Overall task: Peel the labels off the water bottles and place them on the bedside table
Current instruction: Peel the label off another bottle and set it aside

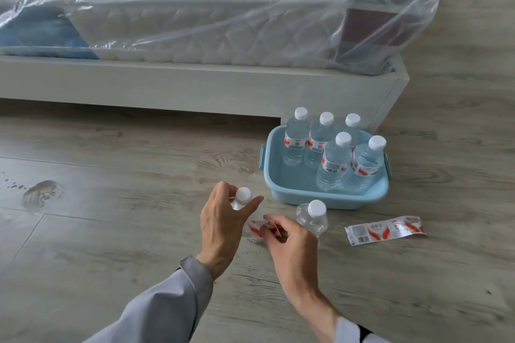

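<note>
The left hand (223, 220) has its grip closed around the neck of a water bottle (242, 199) standing upright on the floor (111, 231), white cap up. The right hand (289, 242) pinches the red-and-white label (257, 227) partly peeled from it. Just beside stands a bare bottle (312, 218); a peeled label (386, 230) lies flat, long axis left-right. Five labelled bottles (334, 159) stand upright in a blue tub (281, 189).

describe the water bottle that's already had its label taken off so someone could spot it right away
Find the blue tub on the floor by the bed's corner. Just in front of it one bottle stands alone on the floor, bare plastic, while the tub's five still wear red-and-white labels.
</note>
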